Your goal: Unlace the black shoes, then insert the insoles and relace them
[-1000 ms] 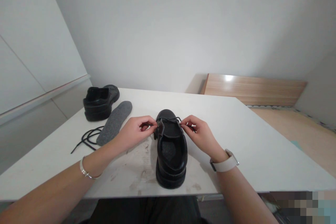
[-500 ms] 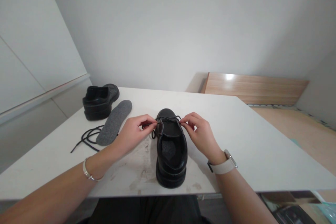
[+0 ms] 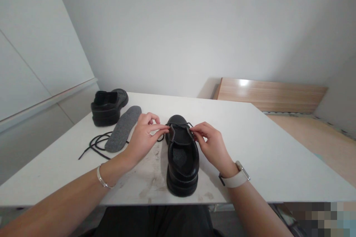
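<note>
A black leather shoe (image 3: 183, 177) stands on the table with its heel toward me and its toe pointing away. Across its upper part runs a black shoelace (image 3: 178, 124). My left hand (image 3: 144, 133) pinches at the left eyelet flap, thumb and forefinger together, the other fingers curled loosely; the bit of lace between the fingertips is barely visible. On the opposite flap, my right hand (image 3: 210, 140) is closed in a pinch on the lace at the right edge. The tongue lies between the two flaps, and the shoe's opening shows a dark inside.
Left of the shoe lie a grey felt insole (image 3: 122, 131) and a loose black lace (image 3: 96, 144). Behind them stands a second black shoe (image 3: 107, 109). The white table (image 3: 250, 155) meets a grey wall; a wooden board (image 3: 267, 92) stands beyond its right side.
My left hand's fingers have shifted, its outer fingers lifting and loosening while thumb and forefinger stay at the flap. My right hand has lowered slightly against the right flap.
</note>
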The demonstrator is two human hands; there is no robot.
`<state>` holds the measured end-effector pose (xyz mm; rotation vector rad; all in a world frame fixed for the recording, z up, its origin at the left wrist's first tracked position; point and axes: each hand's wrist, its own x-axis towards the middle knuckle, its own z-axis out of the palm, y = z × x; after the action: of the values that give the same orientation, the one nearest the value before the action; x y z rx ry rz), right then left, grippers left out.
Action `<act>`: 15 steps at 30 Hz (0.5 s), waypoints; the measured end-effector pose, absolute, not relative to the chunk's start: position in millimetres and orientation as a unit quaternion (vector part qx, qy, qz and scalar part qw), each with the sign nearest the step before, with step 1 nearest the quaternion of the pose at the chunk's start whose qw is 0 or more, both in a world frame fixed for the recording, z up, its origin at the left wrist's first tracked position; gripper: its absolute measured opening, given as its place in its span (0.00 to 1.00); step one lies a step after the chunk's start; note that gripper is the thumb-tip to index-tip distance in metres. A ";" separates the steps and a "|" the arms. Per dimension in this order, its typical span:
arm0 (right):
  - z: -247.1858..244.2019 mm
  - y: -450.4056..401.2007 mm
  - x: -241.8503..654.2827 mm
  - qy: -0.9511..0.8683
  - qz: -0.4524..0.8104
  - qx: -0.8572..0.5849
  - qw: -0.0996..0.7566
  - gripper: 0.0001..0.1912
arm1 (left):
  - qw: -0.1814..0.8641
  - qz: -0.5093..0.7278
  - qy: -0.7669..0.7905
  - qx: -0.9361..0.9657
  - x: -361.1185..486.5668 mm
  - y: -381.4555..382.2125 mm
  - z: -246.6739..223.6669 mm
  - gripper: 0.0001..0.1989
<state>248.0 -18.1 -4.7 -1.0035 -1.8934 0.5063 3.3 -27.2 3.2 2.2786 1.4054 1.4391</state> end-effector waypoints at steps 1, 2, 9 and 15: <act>-3.6 -18.4 247.1 -0.769 0.191 -0.410 0.451 0.10 | 0.047 0.465 0.459 0.755 3.7 -28.2 3.7 0.06; -2.4 -18.8 246.1 -0.770 0.179 -0.415 0.450 0.10 | 0.054 0.457 0.455 0.763 4.3 -29.2 4.1 0.07; 8.6 -23.7 242.2 -0.794 0.115 -0.406 0.437 0.11 | 0.088 0.426 0.436 0.788 7.5 -33.9 4.3 0.11; 16.7 -31.6 240.1 -0.799 0.122 -0.409 0.424 0.13 | 0.110 0.394 0.461 0.788 13.4 -41.4 15.7 0.13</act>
<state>240.1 -31.6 16.7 -1.0239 -1.9985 0.3050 13.4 -41.4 15.7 2.3142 1.3544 1.1574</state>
